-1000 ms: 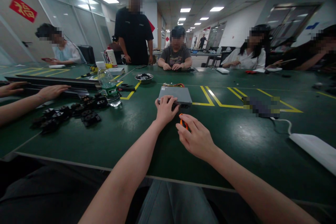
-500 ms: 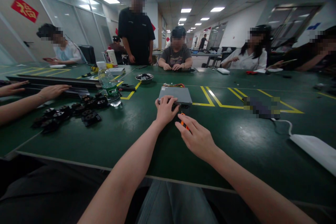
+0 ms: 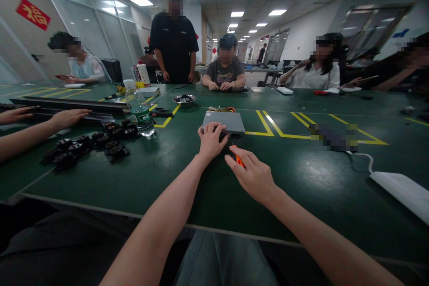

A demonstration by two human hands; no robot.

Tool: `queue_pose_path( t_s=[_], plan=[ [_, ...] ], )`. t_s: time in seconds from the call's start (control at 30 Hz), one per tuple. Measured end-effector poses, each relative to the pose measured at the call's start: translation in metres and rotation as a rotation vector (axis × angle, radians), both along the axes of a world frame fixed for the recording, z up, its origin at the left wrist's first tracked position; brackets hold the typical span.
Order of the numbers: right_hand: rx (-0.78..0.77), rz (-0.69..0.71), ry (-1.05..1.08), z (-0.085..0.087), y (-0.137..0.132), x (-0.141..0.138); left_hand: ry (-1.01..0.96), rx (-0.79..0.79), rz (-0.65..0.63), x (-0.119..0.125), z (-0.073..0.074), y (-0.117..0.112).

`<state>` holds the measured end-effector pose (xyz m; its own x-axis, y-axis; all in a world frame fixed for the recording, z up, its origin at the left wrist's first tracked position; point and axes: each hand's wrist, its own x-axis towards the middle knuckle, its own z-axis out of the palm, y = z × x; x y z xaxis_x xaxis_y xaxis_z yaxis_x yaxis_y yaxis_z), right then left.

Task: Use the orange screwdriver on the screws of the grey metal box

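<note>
A grey metal power supply [image 3: 226,120] lies on the green table in front of me, with coloured wires [image 3: 221,109] at its far side and a socket on its near face. My left hand [image 3: 212,140] grips its near left part, fingers on top and thumb toward the near face. Just nearer and to the right, my right hand [image 3: 251,170] is closed around an orange-handled screwdriver [image 3: 239,157]. Its thin shaft points at the power supply's near face; whether the tip touches cannot be made out.
To the left stand a water bottle [image 3: 142,114] and a pile of black parts [image 3: 83,143]. A neighbour's hands [image 3: 70,118] rest on long dark strips. Further back is a metal bowl [image 3: 184,100]. A dark device [image 3: 331,138] and a white device [image 3: 402,190] joined by a cable lie right.
My right hand has shifted slightly right and back with the screwdriver, showing more of its shaft. My left hand and the power supply have stayed put.
</note>
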<state>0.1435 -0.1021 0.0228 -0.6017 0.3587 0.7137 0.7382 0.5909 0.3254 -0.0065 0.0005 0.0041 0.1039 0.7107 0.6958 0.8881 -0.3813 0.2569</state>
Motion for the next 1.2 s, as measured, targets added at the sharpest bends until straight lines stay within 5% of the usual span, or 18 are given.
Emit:
queue_pose_path(
  t_s=[0.7, 1.2],
  plan=[
    [-0.069, 0.013, -0.060, -0.005, -0.003, -0.003, 0.005, 0.006, -0.009, 0.000, -0.001, 0.001],
    [0.019, -0.106, 0.016, -0.010, 0.002, 0.000, -0.003, -0.005, -0.008, 0.002, -0.001, 0.001]
  ],
)
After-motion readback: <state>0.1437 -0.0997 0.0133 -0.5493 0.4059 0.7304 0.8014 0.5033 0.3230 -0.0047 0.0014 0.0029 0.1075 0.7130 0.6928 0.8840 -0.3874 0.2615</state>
